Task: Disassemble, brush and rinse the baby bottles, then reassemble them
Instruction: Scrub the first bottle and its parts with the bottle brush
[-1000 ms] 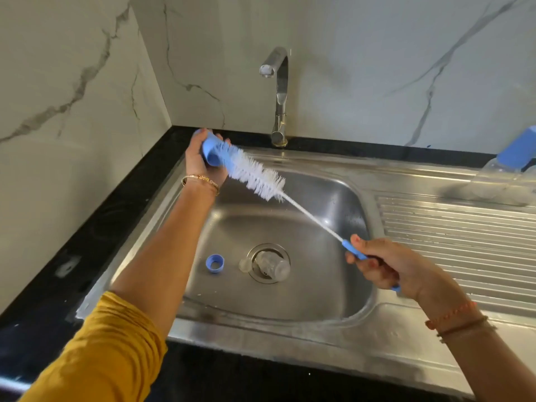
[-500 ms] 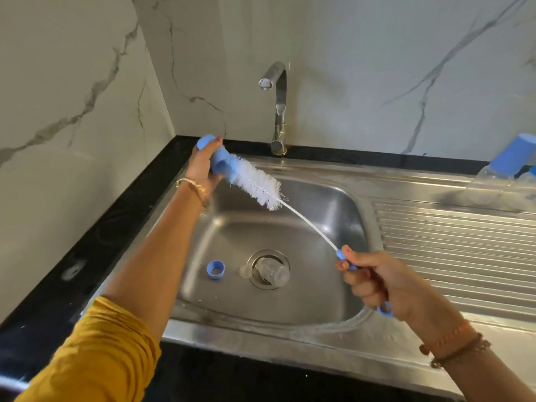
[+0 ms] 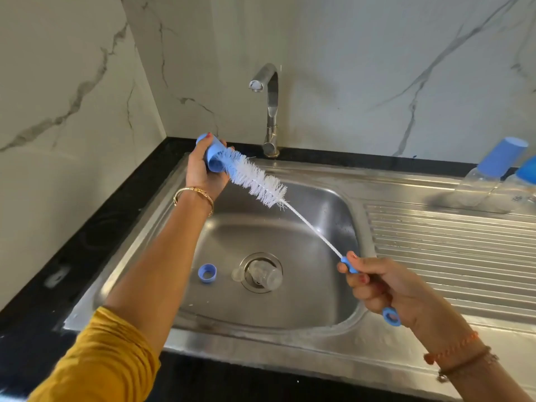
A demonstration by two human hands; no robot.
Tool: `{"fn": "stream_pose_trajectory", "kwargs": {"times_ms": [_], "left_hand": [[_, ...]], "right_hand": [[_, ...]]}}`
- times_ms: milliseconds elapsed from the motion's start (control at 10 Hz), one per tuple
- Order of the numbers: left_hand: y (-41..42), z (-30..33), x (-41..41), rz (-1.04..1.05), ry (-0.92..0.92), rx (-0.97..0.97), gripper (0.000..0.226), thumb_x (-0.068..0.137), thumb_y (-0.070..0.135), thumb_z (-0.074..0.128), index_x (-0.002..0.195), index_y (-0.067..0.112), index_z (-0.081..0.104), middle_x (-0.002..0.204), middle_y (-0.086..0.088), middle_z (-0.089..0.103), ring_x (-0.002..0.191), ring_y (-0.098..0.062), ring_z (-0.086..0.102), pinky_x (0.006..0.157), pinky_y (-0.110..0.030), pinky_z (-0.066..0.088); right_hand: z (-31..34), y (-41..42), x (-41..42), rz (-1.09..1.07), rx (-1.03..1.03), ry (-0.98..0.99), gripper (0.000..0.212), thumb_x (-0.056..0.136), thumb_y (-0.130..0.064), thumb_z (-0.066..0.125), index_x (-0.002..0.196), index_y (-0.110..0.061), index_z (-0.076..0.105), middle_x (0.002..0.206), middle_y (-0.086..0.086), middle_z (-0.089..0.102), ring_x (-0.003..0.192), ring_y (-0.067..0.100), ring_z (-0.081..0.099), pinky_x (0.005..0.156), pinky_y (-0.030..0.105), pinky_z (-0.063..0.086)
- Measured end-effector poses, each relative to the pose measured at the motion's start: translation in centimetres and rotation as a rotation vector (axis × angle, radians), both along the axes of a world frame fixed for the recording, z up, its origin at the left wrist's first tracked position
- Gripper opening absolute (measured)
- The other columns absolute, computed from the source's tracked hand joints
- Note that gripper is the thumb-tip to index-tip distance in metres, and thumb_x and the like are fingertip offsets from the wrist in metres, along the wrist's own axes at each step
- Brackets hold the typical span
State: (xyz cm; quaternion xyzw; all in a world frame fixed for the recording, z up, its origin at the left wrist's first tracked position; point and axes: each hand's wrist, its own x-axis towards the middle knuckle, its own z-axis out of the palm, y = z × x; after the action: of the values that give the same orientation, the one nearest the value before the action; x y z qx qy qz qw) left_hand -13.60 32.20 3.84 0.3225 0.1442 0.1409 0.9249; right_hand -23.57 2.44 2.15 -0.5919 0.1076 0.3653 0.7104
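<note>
From the head camera, the left hand (image 3: pixel 203 169) is raised over the back left corner of the steel sink (image 3: pixel 290 329), and its fingers are curled around a blue bottle cap (image 3: pixel 216 158). The right hand (image 3: pixel 385 288) is lower, over the right edge of the basin, with fingers closed around the blue handle of the bottle brush (image 3: pixel 258 181). The white bristle head of the brush goes into the open mouth of the cap.

At the bottom of the basin, a blue screw ring (image 3: pixel 207 273) lies left of the drain (image 3: pixel 255 258). A clear bottle body (image 3: pixel 266 276) lies on its side over the drain, and a clear nipple (image 3: pixel 237 274) is just beside it.

On the drainboard at the far right, two capped baby bottles (image 3: pixel 490 175) lie close together. The faucet (image 3: pixel 268 111) rises behind the basin.
</note>
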Motion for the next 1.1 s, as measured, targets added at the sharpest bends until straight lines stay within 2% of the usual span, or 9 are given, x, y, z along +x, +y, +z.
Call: {"fn": "stream_pose_trajectory", "kwargs": {"times_ms": [100,300,500,600,700,800,900,1000,1100], "left_hand": [[-0.5,0.6,0.6,0.103,0.075,0.035,0.018,0.091,0.026,0.056,0.103,0.013,0.059,0.08,-0.005,0.057,0.071,-0.016,0.06,0.059,-0.026,0.052],[-1.4,-0.6,1.7,0.261,0.354,0.379,0.069,0.087,0.032,0.061,0.143,0.013,0.024,0.136,-0.009,0.043,0.123,-0.025,0.047,0.104,-0.039,0.041],[0.4,-1.0,0.6,-0.028,0.013,0.272,0.023,0.093,0.017,0.051,0.114,0.008,0.05,0.091,-0.002,0.057,0.074,-0.015,0.062,0.065,-0.027,0.056],[-0.2,-0.7,0.9,0.077,0.158,0.293,0.037,0.09,0.023,0.058,0.123,0.01,0.049,0.108,-0.007,0.058,0.081,-0.017,0.064,0.069,-0.029,0.055],[-0.9,-0.8,1.3,0.223,0.403,0.43,0.062,0.086,0.035,0.062,0.138,0.015,0.034,0.128,-0.007,0.048,0.101,-0.019,0.056,0.085,-0.028,0.047],[-1.0,-1.1,1.4,0.231,0.419,0.483,0.065,0.086,0.034,0.061,0.14,0.013,0.031,0.131,-0.005,0.045,0.11,-0.02,0.05,0.092,-0.029,0.04],[-0.2,-0.8,0.7,0.037,0.158,0.194,0.036,0.088,0.023,0.06,0.121,0.011,0.054,0.105,-0.006,0.062,0.084,-0.016,0.065,0.071,-0.029,0.054],[0.2,-0.8,0.7,0.008,-0.03,-0.076,0.007,0.088,0.021,0.06,0.089,0.015,0.062,0.087,-0.006,0.063,0.064,-0.018,0.069,0.06,-0.03,0.055],[-0.2,-1.3,1.5,0.084,0.2,0.092,0.033,0.091,0.034,0.056,0.118,0.017,0.052,0.1,-0.007,0.056,0.084,-0.021,0.064,0.069,-0.035,0.055]], "right_hand": [[-0.4,-0.2,0.3,0.089,-0.117,-0.106,0.026,0.082,-0.029,0.059,0.063,-0.012,0.066,0.05,-0.003,0.041,0.034,0.003,0.026,0.03,0.012,0.019],[-2.5,0.4,-0.5,-0.034,-1.169,-1.435,0.016,0.082,-0.008,0.062,0.067,-0.004,0.067,0.05,0.006,0.055,0.04,0.026,0.047,0.041,0.025,0.036],[-1.2,-0.1,-0.3,0.045,0.074,0.12,0.02,0.075,-0.024,0.055,0.064,-0.008,0.061,0.047,-0.003,0.037,0.03,0.0,0.024,0.026,0.009,0.016],[-1.9,0.3,-0.1,0.065,-0.133,-0.172,0.019,0.084,-0.024,0.06,0.072,-0.009,0.065,0.053,-0.001,0.045,0.034,0.003,0.031,0.031,0.012,0.022],[-2.8,0.9,-0.2,0.022,-0.773,-1.079,0.012,0.078,-0.017,0.073,0.072,-0.01,0.064,0.058,0.002,0.058,0.043,0.014,0.051,0.043,0.014,0.034],[-3.4,1.0,-0.4,-0.075,-1.126,-1.547,0.015,0.077,-0.005,0.069,0.063,-0.003,0.066,0.054,0.009,0.06,0.041,0.028,0.053,0.039,0.025,0.038],[-1.5,1.1,-0.1,-0.046,-0.379,-0.526,0.029,0.089,-0.014,0.059,0.062,-0.004,0.065,0.047,0.004,0.052,0.03,0.014,0.037,0.03,0.019,0.026],[-1.7,0.8,0.2,-0.012,-0.081,-0.046,0.03,0.093,-0.023,0.049,0.071,-0.006,0.063,0.051,-0.003,0.045,0.031,0.001,0.024,0.028,0.011,0.018],[-2.2,1.4,0.0,0.027,-0.536,-0.646,0.026,0.088,-0.025,0.062,0.068,-0.009,0.064,0.049,-0.005,0.052,0.037,0.008,0.043,0.038,0.02,0.034]]}}
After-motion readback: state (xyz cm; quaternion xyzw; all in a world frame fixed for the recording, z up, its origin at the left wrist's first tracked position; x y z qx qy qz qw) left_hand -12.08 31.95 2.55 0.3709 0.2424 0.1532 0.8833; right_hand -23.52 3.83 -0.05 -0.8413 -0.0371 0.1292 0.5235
